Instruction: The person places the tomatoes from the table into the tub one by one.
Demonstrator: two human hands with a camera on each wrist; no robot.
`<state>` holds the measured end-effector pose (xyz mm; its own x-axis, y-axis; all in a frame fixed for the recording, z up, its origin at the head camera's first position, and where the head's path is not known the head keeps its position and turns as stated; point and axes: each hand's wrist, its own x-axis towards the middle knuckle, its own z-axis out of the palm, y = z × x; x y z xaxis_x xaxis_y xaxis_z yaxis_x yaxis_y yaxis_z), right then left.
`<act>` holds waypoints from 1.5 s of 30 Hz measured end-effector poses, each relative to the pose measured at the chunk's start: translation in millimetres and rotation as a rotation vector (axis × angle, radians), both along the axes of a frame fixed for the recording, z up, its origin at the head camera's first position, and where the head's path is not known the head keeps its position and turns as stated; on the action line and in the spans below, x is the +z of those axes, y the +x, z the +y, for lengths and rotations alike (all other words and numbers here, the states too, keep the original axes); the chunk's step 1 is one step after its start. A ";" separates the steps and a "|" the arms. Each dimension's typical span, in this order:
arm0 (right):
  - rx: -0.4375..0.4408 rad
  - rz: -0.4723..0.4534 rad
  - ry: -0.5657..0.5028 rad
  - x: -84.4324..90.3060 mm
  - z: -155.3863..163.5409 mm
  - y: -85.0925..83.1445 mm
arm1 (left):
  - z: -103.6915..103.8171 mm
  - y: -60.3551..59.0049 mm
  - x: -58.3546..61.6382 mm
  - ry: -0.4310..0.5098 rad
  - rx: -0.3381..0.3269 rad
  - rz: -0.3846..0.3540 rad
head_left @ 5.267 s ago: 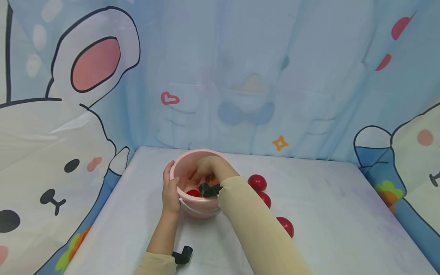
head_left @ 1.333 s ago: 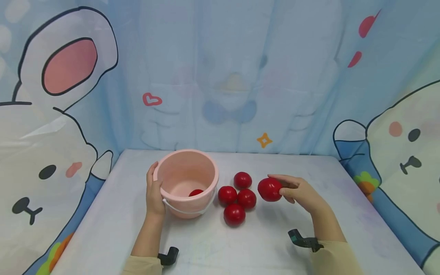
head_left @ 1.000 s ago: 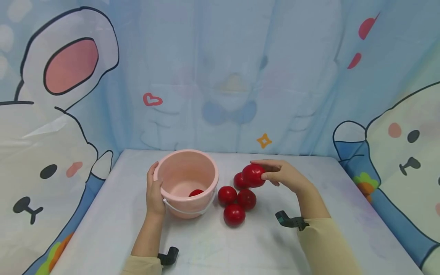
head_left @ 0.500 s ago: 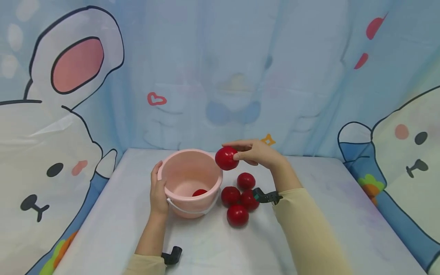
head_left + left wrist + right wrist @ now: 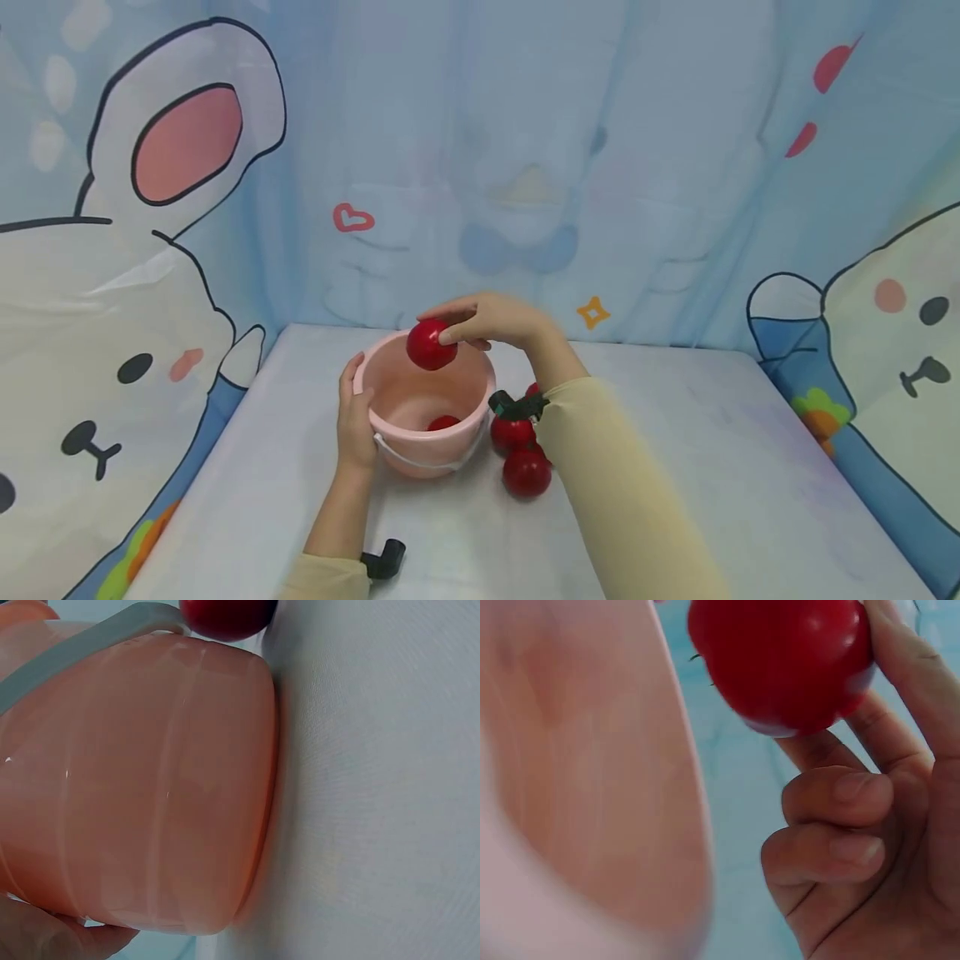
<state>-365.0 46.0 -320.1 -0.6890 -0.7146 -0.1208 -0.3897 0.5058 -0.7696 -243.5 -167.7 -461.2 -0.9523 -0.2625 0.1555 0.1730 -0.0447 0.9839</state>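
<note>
A pink bucket (image 5: 435, 447) with a white handle (image 5: 420, 463) stands on the table, its mouth tilted toward me. My left hand (image 5: 356, 429) grips its left rim, thumb over the edge and fingers along the outer wall. Above the bucket's mouth, my right hand (image 5: 504, 321) pinches a glossy red tomato (image 5: 431, 345) between thumb and fingers. The right wrist view shows that tomato (image 5: 787, 660) close up, beside the blurred rim, with two fingers curled below it. Another tomato (image 5: 444, 422) lies inside the bucket, partly hidden by the front rim.
Several more tomatoes (image 5: 527, 473) cluster on the white table just right of the bucket, some partly hidden by my right wrist and sleeve (image 5: 607, 467). One tomato (image 5: 229, 615) sits close to the bucket's wall in the left wrist view. A cartoon-printed curtain (image 5: 420, 125) hangs behind the table.
My right hand came out of the bucket, picked up a tomato at the right and carried it left over the bucket's mouth. My left hand keeps its grip on the rim.
</note>
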 end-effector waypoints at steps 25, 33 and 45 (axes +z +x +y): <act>0.196 -0.210 0.406 -34.6 -67.5 -3.5 | 19.1 -0.7 1.4 0.008 -0.021 -0.032; 0.188 -0.279 0.479 -45.7 -68.9 2.8 | 22.6 0.6 1.0 -0.011 -0.009 -0.023; 0.123 -0.296 0.521 -42.9 -70.6 14.0 | 23.4 2.4 2.3 0.006 -0.002 -0.025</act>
<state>-351.0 -24.6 -363.0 -0.4885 -0.5823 -0.6498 -0.2767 0.8097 -0.5175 -241.1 -144.3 -458.9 -0.9565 -0.2611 0.1304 0.1486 -0.0509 0.9876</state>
